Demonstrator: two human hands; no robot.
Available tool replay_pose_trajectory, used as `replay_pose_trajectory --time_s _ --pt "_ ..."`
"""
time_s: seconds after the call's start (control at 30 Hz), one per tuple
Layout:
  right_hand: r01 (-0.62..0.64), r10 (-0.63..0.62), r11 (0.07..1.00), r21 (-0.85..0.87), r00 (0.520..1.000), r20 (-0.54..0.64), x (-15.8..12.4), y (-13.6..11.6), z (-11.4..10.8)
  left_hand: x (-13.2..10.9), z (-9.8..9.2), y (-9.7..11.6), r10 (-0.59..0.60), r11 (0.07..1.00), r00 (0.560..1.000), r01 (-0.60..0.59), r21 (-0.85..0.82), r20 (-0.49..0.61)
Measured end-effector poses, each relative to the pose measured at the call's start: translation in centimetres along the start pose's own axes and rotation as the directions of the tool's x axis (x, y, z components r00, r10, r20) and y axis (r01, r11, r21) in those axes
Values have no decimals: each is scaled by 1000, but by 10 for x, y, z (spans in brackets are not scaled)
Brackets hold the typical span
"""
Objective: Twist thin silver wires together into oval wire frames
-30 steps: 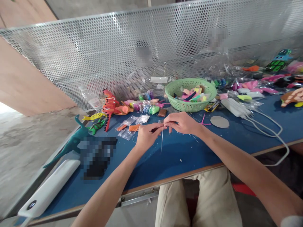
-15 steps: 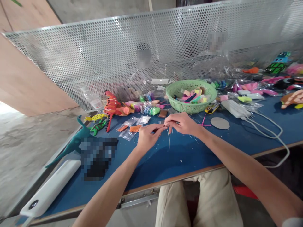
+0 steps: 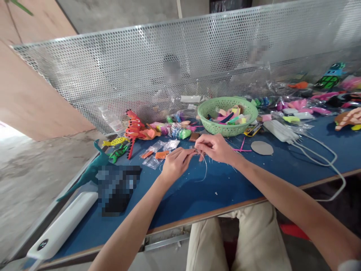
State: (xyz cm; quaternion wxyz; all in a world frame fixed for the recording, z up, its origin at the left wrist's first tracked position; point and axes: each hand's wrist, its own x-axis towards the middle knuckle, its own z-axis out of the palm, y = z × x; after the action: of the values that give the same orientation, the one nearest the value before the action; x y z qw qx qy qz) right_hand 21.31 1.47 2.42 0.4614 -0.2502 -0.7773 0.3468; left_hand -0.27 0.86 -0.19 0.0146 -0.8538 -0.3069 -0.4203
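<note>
Above the blue table, my left hand [image 3: 176, 162] and my right hand [image 3: 213, 148] meet at the fingertips, both in a closed pinch. From between them a thin whitish strand [image 3: 206, 169] curves down toward the tabletop. The small piece at the left fingertips is too tiny to make out. Close to my left hand lie clear plastic packets with orange pieces [image 3: 162, 154]. Just behind the fingers sits a small brown block [image 3: 194, 137]. Pink sticks [image 3: 241, 146] in a cross shape and a grey oval disc [image 3: 262, 148] lie to the right of my right hand.
A green basket [image 3: 228, 130] of colourful pieces stands behind my hands, before a perforated metal screen [image 3: 126, 64]. Toy figures, including a red dragon-like one [image 3: 135, 126], line the left. A white power strip [image 3: 282, 130] trails cables. A long white device [image 3: 63, 224] lies front left.
The strand now bows out to the right and hangs in a wider curve. Both hands have shifted slightly left, still pinched together. The view has tilted a little.
</note>
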Motion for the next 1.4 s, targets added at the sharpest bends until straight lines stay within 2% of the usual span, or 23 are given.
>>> replay_pose_trajectory --time_s 0.17,0.27,0.33,0.4,0.47,0.53,0.63,0.7,0.8,0.87,0.97,1.1,1.23,1.3,1.4 --pt "-214 203 956 203 977 72 4 3 -4 1 0 -1 17 1000 999 -16 22 -30" --pt "-311 277 919 244 947 163 7 4 -15 3 1 4 -97 994 995 95 -63 -24" --pt "-306 253 930 203 935 250 9 5 -23 4 2 7 -193 972 981 193 -136 11" --pt "-213 172 971 111 940 295 9 6 -29 6 1 10 -281 932 957 291 -215 75" --pt "-37 46 998 -42 974 221 8 9 -30 7 0 12 -364 860 916 399 -318 165" --pt "145 -116 964 -224 984 136 6 12 -28 7 0 12 -427 754 868 496 -430 254" --pt "356 -318 830 -429 934 161 5 17 -24 7 0 12 -465 579 816 574 -578 344" --pt "452 -402 731 -511 891 213 4 19 -24 7 2 12 -475 453 787 602 -657 394" --pt "513 -465 631 -582 851 246 5 21 -25 8 6 14 -476 279 751 623 -731 458" --pt "531 -481 608 -591 838 257 5 23 -25 9 7 16 -476 189 737 619 -762 480" --pt "548 -500 635 -544 829 251 3 24 -23 10 6 18 -476 68 711 617 -784 518" --pt "501 -471 724 -474 861 191 0 19 -14 11 2 16 -473 -56 667 630 -775 576" --pt "390 -388 836 -386 918 88 -2 14 -2 11 2 15 -461 -116 652 628 -769 602" --pt "329 -343 891 -314 939 12 -2 14 3 10 4 15 -468 -130 658 609 -782 590" --pt "301 -321 927 -225 945 -56 0 16 9 9 8 14 -483 -121 680 572 -811 552"
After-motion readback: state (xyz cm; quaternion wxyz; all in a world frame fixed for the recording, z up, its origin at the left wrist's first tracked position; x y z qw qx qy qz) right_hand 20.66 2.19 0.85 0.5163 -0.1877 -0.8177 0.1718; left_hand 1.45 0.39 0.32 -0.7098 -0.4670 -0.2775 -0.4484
